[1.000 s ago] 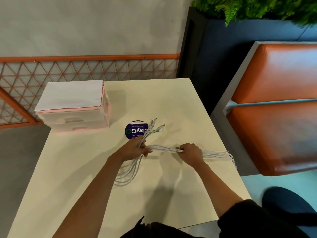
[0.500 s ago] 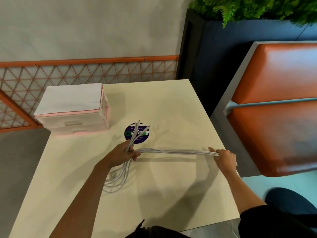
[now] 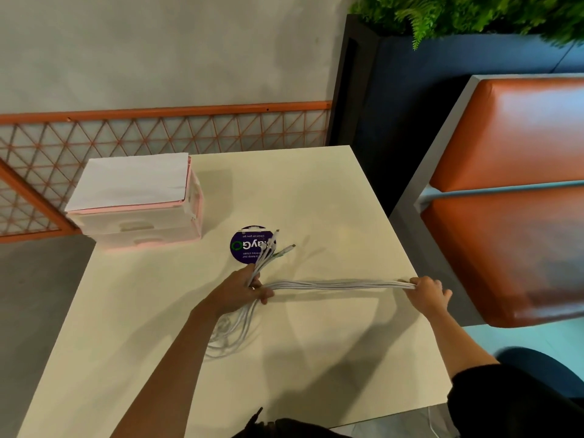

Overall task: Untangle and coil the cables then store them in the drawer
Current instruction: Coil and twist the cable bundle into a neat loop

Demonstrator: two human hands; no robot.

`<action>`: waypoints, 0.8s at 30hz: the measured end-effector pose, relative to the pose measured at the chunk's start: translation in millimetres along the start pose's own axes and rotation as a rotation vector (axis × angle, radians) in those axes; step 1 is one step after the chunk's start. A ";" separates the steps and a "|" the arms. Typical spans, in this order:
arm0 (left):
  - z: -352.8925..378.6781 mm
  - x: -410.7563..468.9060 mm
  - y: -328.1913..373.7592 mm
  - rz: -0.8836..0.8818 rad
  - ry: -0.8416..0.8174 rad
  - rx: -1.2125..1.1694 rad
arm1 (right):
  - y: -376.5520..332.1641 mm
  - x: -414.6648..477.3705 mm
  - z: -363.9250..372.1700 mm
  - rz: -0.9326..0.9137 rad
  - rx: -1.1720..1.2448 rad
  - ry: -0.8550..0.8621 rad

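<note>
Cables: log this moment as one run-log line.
left hand grips cables | right hand grips them at table edge | span taut | drawers shut

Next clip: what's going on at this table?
A person handles a bundle of white cables with both bare hands. The left hand grips it near the plug ends, which fan out over a round purple sticker; the right hand grips it near the right edge of the table, stretching a span between them. Slack loops lie on the table under the left forearm. The pink drawer unit at the far left looks shut.
</note>
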State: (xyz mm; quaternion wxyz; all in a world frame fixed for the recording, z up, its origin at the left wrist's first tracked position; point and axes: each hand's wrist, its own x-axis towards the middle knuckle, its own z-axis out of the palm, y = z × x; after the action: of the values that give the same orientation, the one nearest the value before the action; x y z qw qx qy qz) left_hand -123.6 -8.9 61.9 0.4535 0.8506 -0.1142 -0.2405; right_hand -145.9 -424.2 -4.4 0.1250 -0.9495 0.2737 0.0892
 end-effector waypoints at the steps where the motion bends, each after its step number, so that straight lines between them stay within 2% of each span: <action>1: 1.6 0.6 0.8 0.001 -0.007 -0.025 | 1.9 -0.8 2.3 0.006 -0.002 -0.013; 6: -8.3 -3.3 1.0 -0.092 0.017 -0.011 | -2.6 -4.9 0.2 0.004 0.001 -0.151; 11: -38.0 -10.9 19.2 -0.028 0.217 -0.093 | -32.3 -10.0 -30.2 0.042 -0.318 -0.444; 14: -55.9 -18.7 37.4 -0.014 0.298 -0.281 | -85.8 -24.4 -47.7 -0.123 -0.385 -0.529; 16: -66.7 -21.3 45.0 -0.026 0.365 -0.454 | -136.5 -44.1 -54.5 -0.335 -0.224 -0.619; 19: -81.8 -24.0 53.1 -0.025 0.466 -0.583 | -218.0 -97.7 -61.9 -0.643 0.144 -0.779; 24: -95.3 -24.5 69.4 0.109 0.544 -0.862 | -309.8 -165.1 -43.3 -0.920 0.417 -0.782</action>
State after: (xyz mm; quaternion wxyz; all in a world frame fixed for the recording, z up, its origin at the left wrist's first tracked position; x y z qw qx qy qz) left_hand -94.1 30.4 171.8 0.7882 0.6109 0.0732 -0.0117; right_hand -111.4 -100.7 134.5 0.4234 -0.8229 -0.2163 0.3111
